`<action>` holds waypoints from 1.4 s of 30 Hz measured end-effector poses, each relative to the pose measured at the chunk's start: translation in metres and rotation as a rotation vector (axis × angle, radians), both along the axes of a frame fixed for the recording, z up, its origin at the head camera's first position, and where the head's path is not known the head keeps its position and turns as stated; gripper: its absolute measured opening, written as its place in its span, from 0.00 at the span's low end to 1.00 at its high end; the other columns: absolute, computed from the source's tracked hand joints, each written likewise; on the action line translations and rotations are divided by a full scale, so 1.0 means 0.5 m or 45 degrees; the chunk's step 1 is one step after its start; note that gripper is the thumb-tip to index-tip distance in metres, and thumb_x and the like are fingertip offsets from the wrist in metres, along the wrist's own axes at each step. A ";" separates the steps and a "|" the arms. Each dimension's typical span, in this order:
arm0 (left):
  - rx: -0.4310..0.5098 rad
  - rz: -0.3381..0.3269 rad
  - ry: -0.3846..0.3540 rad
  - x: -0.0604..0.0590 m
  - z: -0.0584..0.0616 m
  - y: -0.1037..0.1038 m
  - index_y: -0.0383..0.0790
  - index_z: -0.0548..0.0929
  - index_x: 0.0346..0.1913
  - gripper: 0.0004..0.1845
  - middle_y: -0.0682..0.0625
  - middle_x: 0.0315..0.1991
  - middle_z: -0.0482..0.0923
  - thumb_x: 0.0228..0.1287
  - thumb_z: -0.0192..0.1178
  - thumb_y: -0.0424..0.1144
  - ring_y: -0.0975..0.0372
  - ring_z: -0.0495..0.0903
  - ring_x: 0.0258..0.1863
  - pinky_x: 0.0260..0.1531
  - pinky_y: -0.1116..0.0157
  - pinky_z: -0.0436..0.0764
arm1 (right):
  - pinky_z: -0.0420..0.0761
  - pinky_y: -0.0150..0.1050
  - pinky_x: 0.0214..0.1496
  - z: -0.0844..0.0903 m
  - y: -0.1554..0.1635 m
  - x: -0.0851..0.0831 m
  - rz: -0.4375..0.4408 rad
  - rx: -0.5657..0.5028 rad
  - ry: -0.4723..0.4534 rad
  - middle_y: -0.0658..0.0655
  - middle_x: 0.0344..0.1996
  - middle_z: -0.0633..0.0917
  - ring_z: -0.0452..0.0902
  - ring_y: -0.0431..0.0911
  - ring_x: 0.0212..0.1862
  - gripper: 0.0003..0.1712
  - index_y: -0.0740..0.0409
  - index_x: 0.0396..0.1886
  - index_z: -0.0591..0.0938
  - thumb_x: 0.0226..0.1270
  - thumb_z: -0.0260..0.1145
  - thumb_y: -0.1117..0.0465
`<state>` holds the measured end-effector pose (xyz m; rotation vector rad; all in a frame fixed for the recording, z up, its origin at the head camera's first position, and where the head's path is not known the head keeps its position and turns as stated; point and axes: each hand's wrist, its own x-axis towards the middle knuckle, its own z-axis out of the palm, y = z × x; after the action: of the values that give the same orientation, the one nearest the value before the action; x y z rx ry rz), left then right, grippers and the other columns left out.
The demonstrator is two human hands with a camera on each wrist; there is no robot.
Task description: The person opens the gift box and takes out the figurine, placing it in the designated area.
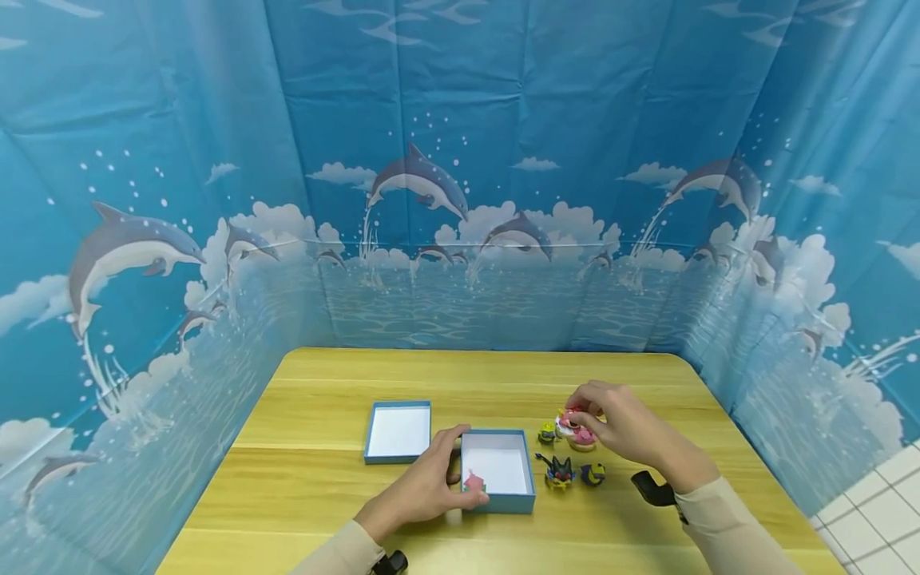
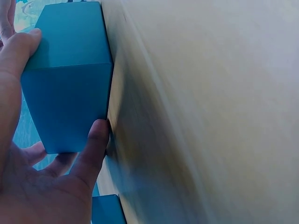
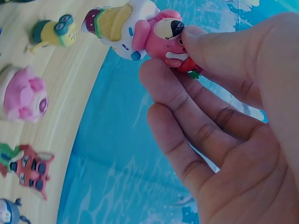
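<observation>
My left hand [image 1: 429, 481] grips an open blue box [image 1: 512, 503] with a white inside, its thumb at the front wall and fingers along the left side. A small pink figurine [image 1: 473, 481] shows at the box's front left corner. In the left wrist view the thumb and fingers lie against the plain blue box [image 2: 67, 102]. My right hand [image 1: 611, 419] pinches a pink toy figurine [image 3: 163, 39] with a white and yellow cone-like lower part between thumb and fingers. Just under that hand stands another pink figurine [image 1: 583, 438].
A shallow blue lid [image 1: 399, 432], white inside, lies left of the box. Right of the box stand a yellow figurine [image 1: 547, 433], a black winged-looking figurine [image 1: 560, 473] and a yellow-and-dark figurine [image 1: 593, 474]. A dolphin-print curtain [image 1: 460, 303] encloses the wooden table [image 1: 302, 463] at back and sides.
</observation>
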<state>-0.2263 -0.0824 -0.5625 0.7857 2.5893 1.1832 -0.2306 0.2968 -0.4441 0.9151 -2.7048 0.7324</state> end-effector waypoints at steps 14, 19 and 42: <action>0.011 -0.010 -0.006 -0.005 -0.002 -0.002 0.53 0.55 0.96 0.63 0.44 0.90 0.63 0.71 0.78 0.72 0.56 0.80 0.74 0.76 0.46 0.83 | 0.89 0.34 0.40 -0.005 0.058 0.001 -0.074 0.014 -0.057 0.43 0.41 0.92 0.84 0.31 0.38 0.07 0.51 0.49 0.93 0.80 0.78 0.68; 0.008 -0.006 -0.004 -0.003 0.000 -0.003 0.54 0.55 0.96 0.63 0.43 0.90 0.63 0.71 0.78 0.72 0.55 0.79 0.75 0.76 0.44 0.83 | 0.90 0.35 0.41 -0.008 0.071 0.005 -0.112 0.028 -0.067 0.44 0.41 0.92 0.88 0.35 0.39 0.07 0.52 0.49 0.93 0.80 0.78 0.68; 0.033 0.008 -0.025 0.006 0.003 0.001 0.49 0.55 0.96 0.65 0.43 0.89 0.64 0.69 0.79 0.72 0.56 0.79 0.74 0.78 0.47 0.82 | 0.87 0.34 0.37 -0.051 0.134 0.023 -0.145 0.030 -0.131 0.44 0.41 0.94 0.86 0.30 0.37 0.08 0.54 0.51 0.94 0.80 0.77 0.69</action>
<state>-0.2236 -0.0819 -0.5609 0.7670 2.5674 1.2226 -0.2193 0.3636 -0.4694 0.7399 -2.8330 0.7456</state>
